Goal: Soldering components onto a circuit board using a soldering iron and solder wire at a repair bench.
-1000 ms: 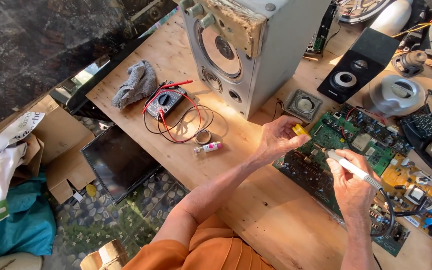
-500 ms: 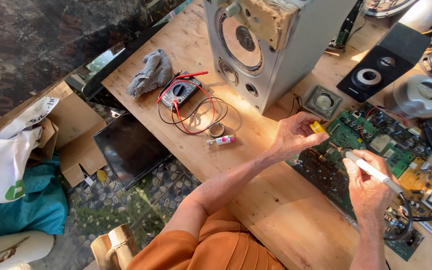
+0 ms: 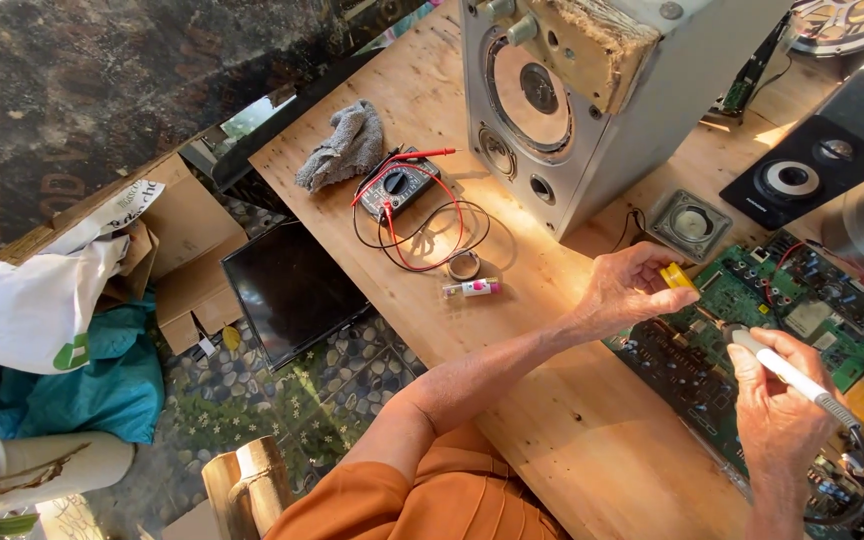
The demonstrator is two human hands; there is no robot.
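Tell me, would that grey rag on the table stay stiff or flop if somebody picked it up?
The grey rag would probably flop: it lies crumpled in soft folds on the wooden table. It looks light for its size, being thin cloth. It seems unlikely to roll or slide, since it sits in a flat heap beside the multimeter.

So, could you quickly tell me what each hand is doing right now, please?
Left hand: closed on a small yellow object, pinched at the fingertips.
Right hand: closed around a white soldering iron, over the green circuit board.
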